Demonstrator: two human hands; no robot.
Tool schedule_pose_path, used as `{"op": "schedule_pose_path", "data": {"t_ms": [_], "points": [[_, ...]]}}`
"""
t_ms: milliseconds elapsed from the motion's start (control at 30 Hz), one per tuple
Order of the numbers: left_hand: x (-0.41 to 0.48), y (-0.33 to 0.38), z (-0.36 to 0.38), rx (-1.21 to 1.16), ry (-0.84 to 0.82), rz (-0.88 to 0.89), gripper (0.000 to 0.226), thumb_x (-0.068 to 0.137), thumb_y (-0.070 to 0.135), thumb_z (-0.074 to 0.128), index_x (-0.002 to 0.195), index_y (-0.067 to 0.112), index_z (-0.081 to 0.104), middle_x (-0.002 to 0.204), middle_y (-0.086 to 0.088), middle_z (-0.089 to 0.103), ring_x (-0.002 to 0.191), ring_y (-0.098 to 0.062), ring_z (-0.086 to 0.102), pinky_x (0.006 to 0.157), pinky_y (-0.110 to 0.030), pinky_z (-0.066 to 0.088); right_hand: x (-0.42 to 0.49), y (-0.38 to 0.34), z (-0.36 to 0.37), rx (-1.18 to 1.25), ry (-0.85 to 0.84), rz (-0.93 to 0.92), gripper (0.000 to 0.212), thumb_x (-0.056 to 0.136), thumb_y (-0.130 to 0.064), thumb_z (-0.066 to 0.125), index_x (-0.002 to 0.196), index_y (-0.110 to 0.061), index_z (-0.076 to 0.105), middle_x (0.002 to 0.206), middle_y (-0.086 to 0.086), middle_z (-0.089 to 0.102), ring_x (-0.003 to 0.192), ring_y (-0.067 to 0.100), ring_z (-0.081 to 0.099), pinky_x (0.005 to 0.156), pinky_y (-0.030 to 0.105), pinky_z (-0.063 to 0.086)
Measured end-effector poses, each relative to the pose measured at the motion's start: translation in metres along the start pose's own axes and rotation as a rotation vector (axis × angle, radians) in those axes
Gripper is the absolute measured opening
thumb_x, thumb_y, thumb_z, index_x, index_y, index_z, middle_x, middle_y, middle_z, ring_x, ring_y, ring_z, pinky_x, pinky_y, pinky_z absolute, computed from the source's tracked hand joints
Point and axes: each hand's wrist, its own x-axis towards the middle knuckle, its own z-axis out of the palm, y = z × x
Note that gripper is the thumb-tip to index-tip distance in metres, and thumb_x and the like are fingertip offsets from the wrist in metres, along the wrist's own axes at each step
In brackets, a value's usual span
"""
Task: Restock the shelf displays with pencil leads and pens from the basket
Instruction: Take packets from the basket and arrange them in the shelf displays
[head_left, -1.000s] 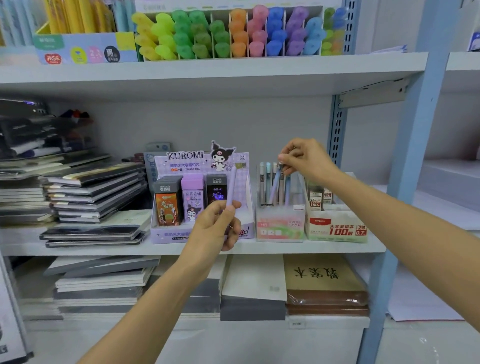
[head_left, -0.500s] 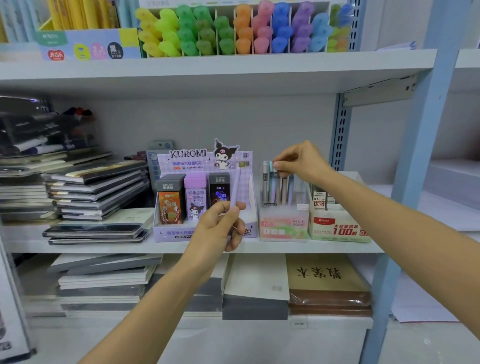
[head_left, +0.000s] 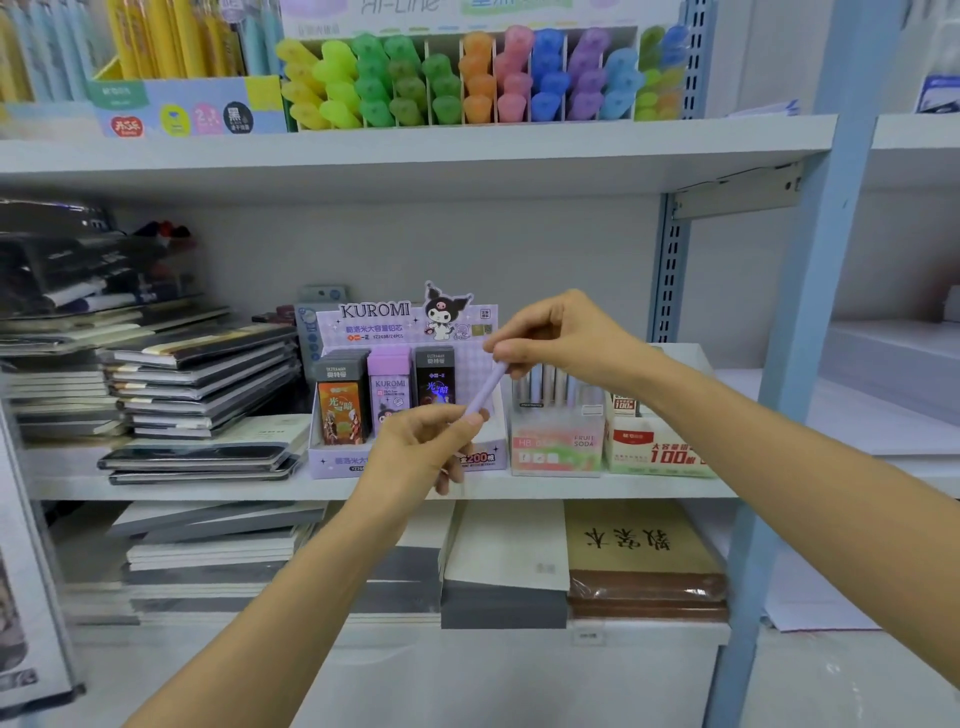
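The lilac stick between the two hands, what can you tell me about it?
The lilac stick is slim and matte, plastic by its look; pen or lead tube, I cannot tell. It tilts, upper end to the right. The left hand pinches its lower end, the right hand its upper end, in front of the Kuromi display box.

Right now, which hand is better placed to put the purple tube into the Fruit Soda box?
Likely right: the right hand pinches the purple tube nearest the Fruit Soda box; left hand holds lower.
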Motion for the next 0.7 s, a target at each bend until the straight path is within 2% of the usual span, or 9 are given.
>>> {"op": "schedule_pose_path", "data": {"t_ms": [100,167,233,300,367,467,500,600,700], "points": [[-0.001,0.005,-0.011,-0.152,0.148,-0.076,0.023,0.074,0.020,0.076,0.093,0.007,0.074,0.069,-0.002,0.065,0.050,-0.009,0.054,0.046,-0.018,0.046,-0.014,0.008,-0.008,0.105,0.047,0.043,0.015,0.082,-0.007,0.074,0.096,-0.007,0.075,0.087,0.011,0.075,0.081,0.022,0.073,0.074,0.021,0.056],[-0.001,0.008,-0.012,-0.298,0.192,-0.085,0.023,0.066,0.022,0.077,0.085,0.009,0.075,0.069,-0.002,0.066,0.053,-0.009,0.058,0.050,-0.017,0.049,-0.024,0.015,-0.008,0.094,-0.062,0.088,0.017,0.080,-0.008,0.075,0.097,-0.009,0.074,0.088,0.012,0.074,0.083,0.023,0.073,0.075,0.021,0.056],[-0.001,0.010,-0.005,-0.378,0.190,-0.052,0.018,0.067,0.023,0.076,0.081,0.011,0.076,0.072,-0.003,0.068,0.062,-0.010,0.063,0.055,-0.017,0.052,-0.033,0.020,-0.002,0.049,-0.187,0.122,0.017,0.079,-0.008,0.076,0.097,-0.010,0.074,0.090,0.011,0.074,0.084,0.023,0.072,0.076,0.021,0.056],[-0.002,0.012,0.004,-0.372,0.169,-0.007,0.021,0.074,0.022,0.074,0.089,0.008,0.075,0.083,-0.006,0.072,0.075,-0.013,0.069,0.062,-0.019,0.054,-0.038,0.019,0.002,0.042,-0.255,0.128,0.014,0.080,-0.009,0.076,0.094,-0.011,0.075,0.091,0.013,0.074,0.083,0.022,0.071,0.077,0.024,0.056],[-0.003,0.014,0.013,-0.311,0.145,0.026,0.020,0.081,0.019,0.071,0.095,0.005,0.073,0.090,-0.007,0.076,0.083,-0.017,0.073,0.065,-0.020,0.055,-0.039,0.014,0.003,0.030,-0.208,0.104,0.011,0.084,-0.014,0.073,0.095,-0.011,0.075,0.090,0.012,0.073,0.082,0.023,0.070,0.078,0.027,0.057],[-0.003,0.018,0.026,-0.214,0.120,0.070,0.013,0.085,0.016,0.070,0.096,0.009,0.073,0.088,-0.006,0.077,0.079,-0.017,0.073,0.063,-0.021,0.056,-0.032,0.002,0.001,0.035,0.012,0.042,0.021,0.090,-0.021,0.066,0.108,-0.012,0.071,0.092,0.005,0.073,0.083,0.020,0.069,0.073,0.025,0.056],[-0.002,0.020,0.030,-0.180,0.105,0.089,0.013,0.084,0.016,0.070,0.095,0.010,0.073,0.086,-0.005,0.077,0.078,-0.018,0.073,0.063,-0.021,0.056,-0.029,-0.002,0.000,0.060,0.040,0.026,0.024,0.091,-0.022,0.065,0.113,-0.013,0.070,0.096,0.004,0.073,0.084,0.017,0.069,0.073,0.026,0.056],[-0.001,0.024,0.041,-0.124,0.047,0.129,0.009,0.084,0.014,0.070,0.093,0.013,0.073,0.085,-0.004,0.077,0.076,-0.018,0.074,0.063,-0.022,0.057,-0.025,-0.011,0.000,0.037,-0.021,0.003,0.023,0.090,-0.018,0.067,0.112,-0.014,0.070,0.105,0.007,0.073,0.088,0.014,0.070,0.077,0.027,0.058],[0.001,0.023,0.048,-0.090,0.056,0.154,0.010,0.087,0.013,0.069,0.096,0.018,0.071,0.088,0.001,0.077,0.083,-0.015,0.073,0.067,-0.021,0.057,-0.025,-0.013,-0.005,0.028,-0.009,-0.020,0.013,0.090,-0.014,0.067,0.102,-0.009,0.070,0.094,0.016,0.072,0.079,0.017,0.068,0.077,0.028,0.057]]}}
